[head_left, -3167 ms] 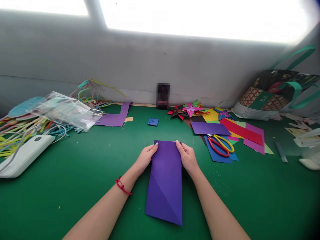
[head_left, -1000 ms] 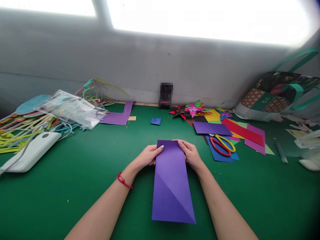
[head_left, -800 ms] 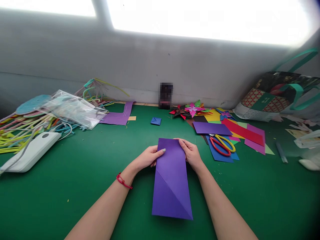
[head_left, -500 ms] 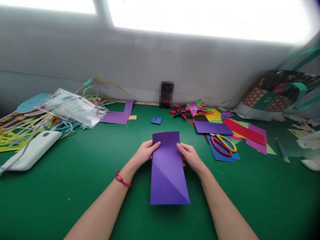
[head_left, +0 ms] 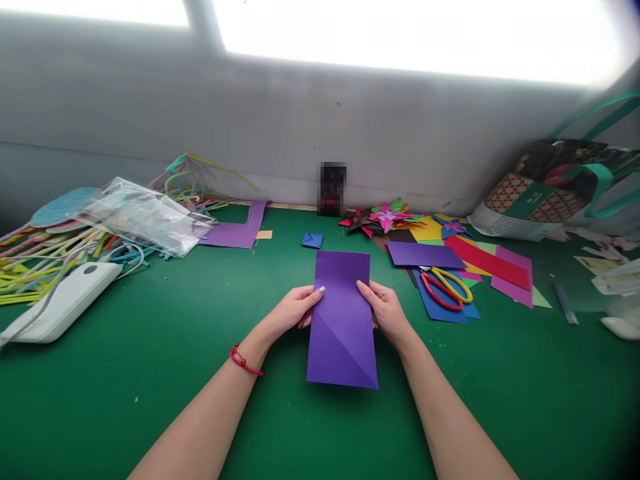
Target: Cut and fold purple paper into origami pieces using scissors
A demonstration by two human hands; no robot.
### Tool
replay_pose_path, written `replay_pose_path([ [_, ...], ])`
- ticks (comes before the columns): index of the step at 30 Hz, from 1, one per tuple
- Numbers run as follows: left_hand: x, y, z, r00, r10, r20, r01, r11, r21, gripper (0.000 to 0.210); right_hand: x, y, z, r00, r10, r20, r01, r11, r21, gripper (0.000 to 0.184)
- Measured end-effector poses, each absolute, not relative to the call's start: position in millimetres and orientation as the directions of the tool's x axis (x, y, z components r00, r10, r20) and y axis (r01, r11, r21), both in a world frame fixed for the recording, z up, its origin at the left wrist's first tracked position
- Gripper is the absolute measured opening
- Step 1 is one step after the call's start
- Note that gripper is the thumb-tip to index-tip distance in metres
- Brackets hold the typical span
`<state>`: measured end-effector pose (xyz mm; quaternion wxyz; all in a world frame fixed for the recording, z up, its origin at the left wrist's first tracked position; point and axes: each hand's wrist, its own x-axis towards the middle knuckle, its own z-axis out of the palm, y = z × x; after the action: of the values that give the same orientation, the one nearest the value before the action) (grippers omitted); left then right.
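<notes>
The location is a craft workspace; the type of building cannot be determined. A green table [head_left: 200, 400] carries coloured paper [head_left: 493, 265], scissors [head_left: 447, 287] and folded paper flowers [head_left: 387, 217].

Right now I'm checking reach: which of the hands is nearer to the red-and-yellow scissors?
Right. The right hand grips the purple paper by its right edge, left of the scissors; the left hand grips the opposite edge, farther left.

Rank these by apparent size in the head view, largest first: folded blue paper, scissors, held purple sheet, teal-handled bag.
1. Teal-handled bag, cut off by the picture's edge
2. Held purple sheet, nearer the camera
3. Scissors
4. Folded blue paper
</notes>
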<state>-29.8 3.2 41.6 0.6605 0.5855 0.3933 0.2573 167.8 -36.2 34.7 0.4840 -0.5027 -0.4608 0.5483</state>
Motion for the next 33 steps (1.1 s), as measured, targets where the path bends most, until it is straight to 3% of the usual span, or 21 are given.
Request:
replay_pose_path([
  [13,-30.9,7.5,39.3,0.394,0.898,-0.197,0.099,0.172,0.98,0.039,162.2,-39.8,40.1,-0.147,0.977,-0.154,-0.086,-0.168,-0.982,0.031],
  [33,-27.3,3.3,37.3,0.542,0.801,-0.253,0.133,0.216,0.967,0.036,163.5,-36.1,34.1,-0.013,0.994,-0.104,-0.041,-0.105,-0.994,0.032],
])
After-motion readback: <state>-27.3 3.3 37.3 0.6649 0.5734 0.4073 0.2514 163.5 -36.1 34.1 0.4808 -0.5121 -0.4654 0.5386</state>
